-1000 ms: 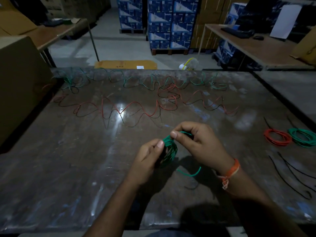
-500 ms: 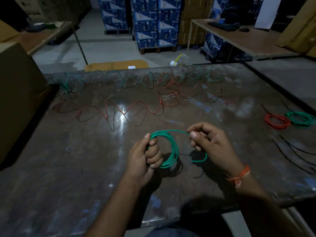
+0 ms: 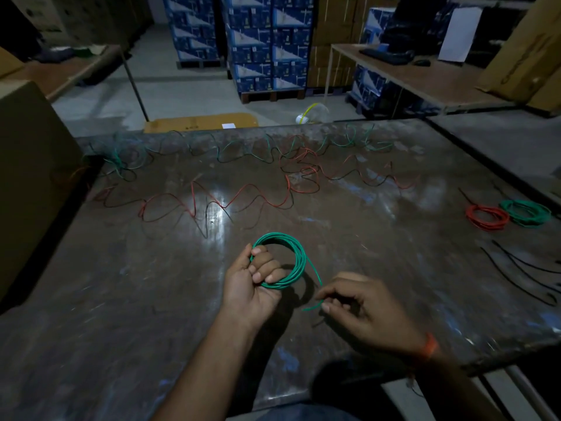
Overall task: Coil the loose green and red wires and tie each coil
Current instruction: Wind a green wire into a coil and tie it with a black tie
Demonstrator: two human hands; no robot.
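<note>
My left hand [image 3: 253, 279] grips a green wire coil [image 3: 296, 259] with its fingers curled through the ring, just above the dark table [image 3: 121, 299]. The coil's loose tail curves down to my right hand [image 3: 361, 308], which pinches the tail's end. A long loose red wire [image 3: 243, 196] zigzags across the middle of the table. Behind it, a loose green wire [image 3: 343, 144] runs along the far edge. A tied red coil [image 3: 487, 217] and a tied green coil [image 3: 526, 212] lie at the right.
Several thin black ties [image 3: 522, 275] lie near the right edge. A cardboard box [image 3: 33, 177] stands against the table's left side. Beyond the table are stacked blue cartons [image 3: 267, 44], a flat cardboard sheet [image 3: 200, 123] on the floor and a desk [image 3: 425, 77].
The coil has opened into a flat ring in my left hand. My right hand slid down along the tail to its end, lower and to the right. The view tilted.
</note>
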